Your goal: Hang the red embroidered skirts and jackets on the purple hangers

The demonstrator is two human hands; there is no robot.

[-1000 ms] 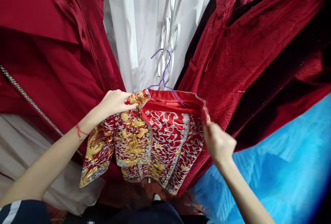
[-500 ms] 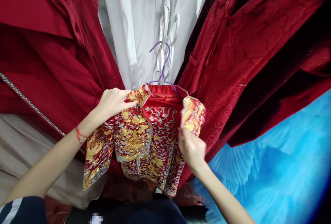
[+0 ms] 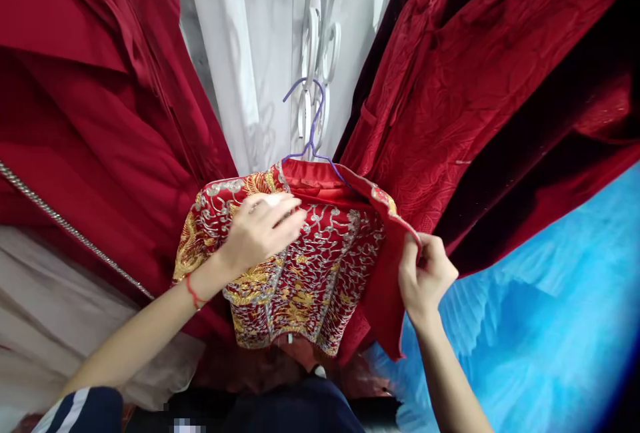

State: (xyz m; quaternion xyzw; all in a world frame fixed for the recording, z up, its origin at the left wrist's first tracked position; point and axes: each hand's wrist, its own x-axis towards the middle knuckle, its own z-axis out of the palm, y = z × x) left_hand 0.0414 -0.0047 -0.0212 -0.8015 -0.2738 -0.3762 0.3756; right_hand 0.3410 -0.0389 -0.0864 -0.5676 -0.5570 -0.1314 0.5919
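My left hand is lying flat on the embroidered satin jacket, hanging collar-up; my right hand is pinching its hem.

Bare forearms, dark sleeve

A thin red string bracelet circles the left wrist; the left upper arm wears a navy sleeve (white stripes along it).

The jacket hangs on a hanger between two robes — curtain behind.
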